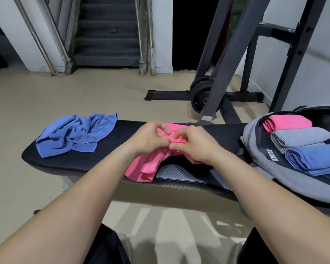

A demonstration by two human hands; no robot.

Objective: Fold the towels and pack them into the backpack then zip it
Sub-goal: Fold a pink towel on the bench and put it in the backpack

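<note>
L hand [148, 139] & R hand [193, 144] both pinch the pink towel [145, 166] edge on the bench [122, 130], probably to find corners (for folding); backpack [259, 130] lies open at right w/ three folded towels.

Soft, even indoor light, the far doorway [191, 35] pitch black, pale streaks and shadows striping the floor [170, 225] under the desk [122, 130], the wide lens bending the rack posts [229, 54] near the edges.
</note>
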